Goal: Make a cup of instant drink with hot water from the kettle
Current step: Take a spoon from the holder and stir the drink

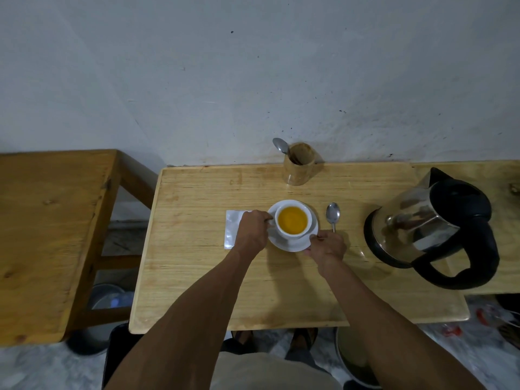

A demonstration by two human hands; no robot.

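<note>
White cup point(293, 220) of orange drink on saucer point(292, 244), mid counter point(197, 277); left hand point(251, 231) grip closed on cup's handle, right hand point(327, 245) pinching saucer's rim, kettle point(430, 229) at right.

The left hand point(251, 230) covers the cup point(292, 220) handle and one corner of the sachet point(232, 229). The right hand point(327, 244) hides the end of the spoon point(333, 213) handle and a part of the saucer point(292, 244) rim. If the fingers really grip is not clear. The surface point(197, 277) hides most of the things on the floor under it, and these are blurred. The picture's edge cuts the right side of the surface.
</note>
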